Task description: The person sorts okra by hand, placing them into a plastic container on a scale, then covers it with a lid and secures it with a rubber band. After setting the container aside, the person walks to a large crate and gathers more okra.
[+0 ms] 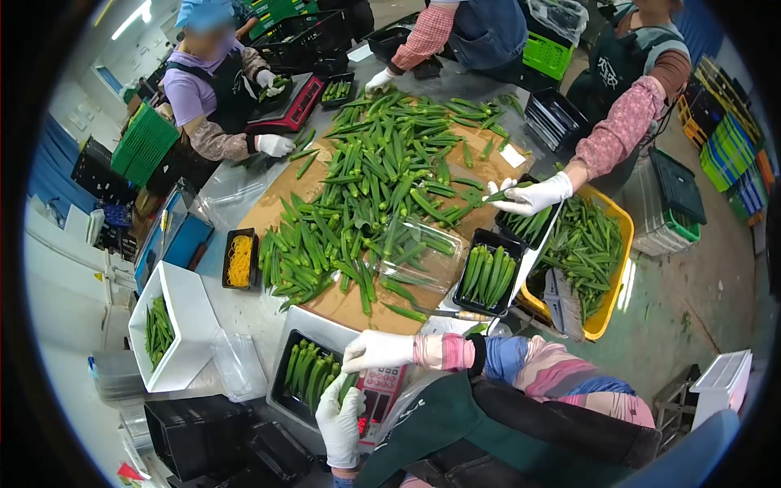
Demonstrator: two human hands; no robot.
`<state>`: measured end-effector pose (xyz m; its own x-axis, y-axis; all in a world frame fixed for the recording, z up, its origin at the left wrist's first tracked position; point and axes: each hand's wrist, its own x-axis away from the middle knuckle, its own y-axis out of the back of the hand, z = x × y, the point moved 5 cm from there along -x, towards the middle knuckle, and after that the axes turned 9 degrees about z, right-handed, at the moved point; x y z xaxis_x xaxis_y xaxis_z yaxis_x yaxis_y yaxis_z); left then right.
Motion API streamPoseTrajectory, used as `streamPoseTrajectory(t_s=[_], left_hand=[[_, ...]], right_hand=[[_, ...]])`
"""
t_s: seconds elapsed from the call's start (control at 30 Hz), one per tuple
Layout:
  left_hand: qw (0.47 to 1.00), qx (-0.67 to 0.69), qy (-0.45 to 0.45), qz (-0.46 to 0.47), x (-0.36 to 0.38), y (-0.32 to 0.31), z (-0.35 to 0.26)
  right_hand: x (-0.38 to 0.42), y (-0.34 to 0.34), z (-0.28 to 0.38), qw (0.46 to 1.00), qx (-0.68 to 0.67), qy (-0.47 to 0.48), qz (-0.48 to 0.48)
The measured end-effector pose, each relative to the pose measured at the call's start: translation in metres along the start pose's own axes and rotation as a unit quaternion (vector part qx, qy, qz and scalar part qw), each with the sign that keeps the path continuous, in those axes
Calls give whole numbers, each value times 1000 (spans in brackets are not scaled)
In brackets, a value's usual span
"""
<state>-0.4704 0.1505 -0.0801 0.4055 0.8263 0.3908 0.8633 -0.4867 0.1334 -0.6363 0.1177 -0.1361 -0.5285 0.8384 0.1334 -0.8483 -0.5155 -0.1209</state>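
Observation:
My left hand [338, 423], in a white glove, is closed around a green okra pod [348, 387] in front of the scale. My right hand [378, 351], also gloved, has its fingers pressed together at the pod's upper end; what they grip is hidden. Beside both hands a black tray [281, 393] of okra rests on a digital scale [381, 381] with a red and white keypad. Beyond the scale, a large pile of okra [366, 175] covers brown cardboard. A second filled tray [489, 277] lies to the right, near a clear plastic lid [419, 254] and a knife [468, 315].
Left are a white foam box [173, 329] with okra, a tray of yellow rubber bands [240, 259] and black trays [199, 435]. A yellow crate [602, 325] of okra stands right. Three co-workers surround the table; one gloved hand [533, 195] reaches over a tray.

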Motion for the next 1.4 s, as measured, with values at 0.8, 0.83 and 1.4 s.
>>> streamPoseTrajectory(t_s=[0.8, 0.83, 1.4], left_hand=[[934, 341, -108, -22, -14, 16, 15], [925, 356, -119, -50, -10, 22, 12], [831, 356, -147, -401, 77, 162, 99]], right_hand=[[1, -46, 29, 999, -24, 8, -36], [-2, -45, 18, 997, -68, -28, -21], [-116, -18, 21, 837, 497, 204, -99]])
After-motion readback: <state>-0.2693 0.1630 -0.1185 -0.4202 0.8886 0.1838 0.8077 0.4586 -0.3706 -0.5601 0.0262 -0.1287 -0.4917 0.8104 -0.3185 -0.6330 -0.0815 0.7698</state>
